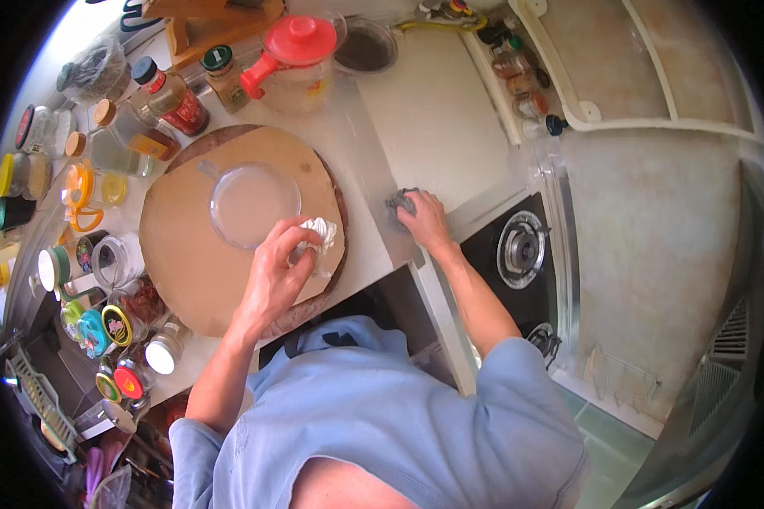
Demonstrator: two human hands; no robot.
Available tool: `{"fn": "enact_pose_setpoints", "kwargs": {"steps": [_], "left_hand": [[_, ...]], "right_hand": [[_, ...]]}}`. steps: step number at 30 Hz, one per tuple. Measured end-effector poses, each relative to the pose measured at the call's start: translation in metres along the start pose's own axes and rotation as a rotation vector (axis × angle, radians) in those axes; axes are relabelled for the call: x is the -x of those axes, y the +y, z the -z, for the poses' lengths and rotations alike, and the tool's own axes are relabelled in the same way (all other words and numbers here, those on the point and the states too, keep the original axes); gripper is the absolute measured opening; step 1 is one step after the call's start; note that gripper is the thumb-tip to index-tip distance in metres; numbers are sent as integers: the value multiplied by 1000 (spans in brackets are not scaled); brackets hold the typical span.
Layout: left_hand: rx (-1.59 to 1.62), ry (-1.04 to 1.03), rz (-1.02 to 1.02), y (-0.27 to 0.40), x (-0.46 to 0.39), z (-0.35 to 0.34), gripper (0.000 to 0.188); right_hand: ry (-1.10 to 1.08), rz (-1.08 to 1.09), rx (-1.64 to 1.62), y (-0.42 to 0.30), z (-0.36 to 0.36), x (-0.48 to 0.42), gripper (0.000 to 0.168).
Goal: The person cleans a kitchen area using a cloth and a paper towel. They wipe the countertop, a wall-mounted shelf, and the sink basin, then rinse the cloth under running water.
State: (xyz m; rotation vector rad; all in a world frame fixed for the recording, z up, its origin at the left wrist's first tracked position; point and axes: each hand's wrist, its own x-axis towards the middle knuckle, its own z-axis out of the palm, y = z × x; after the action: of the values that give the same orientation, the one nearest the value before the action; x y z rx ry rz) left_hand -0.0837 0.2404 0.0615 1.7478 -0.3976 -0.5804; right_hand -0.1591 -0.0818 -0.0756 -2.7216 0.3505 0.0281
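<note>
Over a round board covered with cardboard [184, 254], my left hand [277, 267] pinches a crumpled white cloth or tissue [319, 234]. Just beyond that hand, a clear glass lid or shallow dish [254, 203] rests on the cardboard. My right hand [425, 219] grips a dark grey scouring pad [401, 202], pressed on the pale counter [388, 226] between the board and the gas hob. The underside of the pad is hidden.
Several jars and bottles, among them a red-labelled bottle [181, 108], crowd the left. A clear jug with a red lid [302, 41] stands at the back beside a dark round pot [364, 46]. The black gas hob [484, 248] lies right, by a tiled wall [649, 254].
</note>
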Motion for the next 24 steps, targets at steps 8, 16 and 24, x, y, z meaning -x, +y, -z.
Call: {"fn": "enact_pose_setpoints", "kwargs": {"steps": [8, 16, 24], "left_hand": [[85, 23, 21, 1, 5, 4, 15], [37, 38, -7, -3, 7, 7, 16], [11, 59, -106, 10, 19, 14, 15]], "right_hand": [[75, -20, 79, -17, -12, 80, 43], [152, -5, -8, -36, -24, -56, 39], [-150, 0, -67, 0, 9, 7, 38]]}}
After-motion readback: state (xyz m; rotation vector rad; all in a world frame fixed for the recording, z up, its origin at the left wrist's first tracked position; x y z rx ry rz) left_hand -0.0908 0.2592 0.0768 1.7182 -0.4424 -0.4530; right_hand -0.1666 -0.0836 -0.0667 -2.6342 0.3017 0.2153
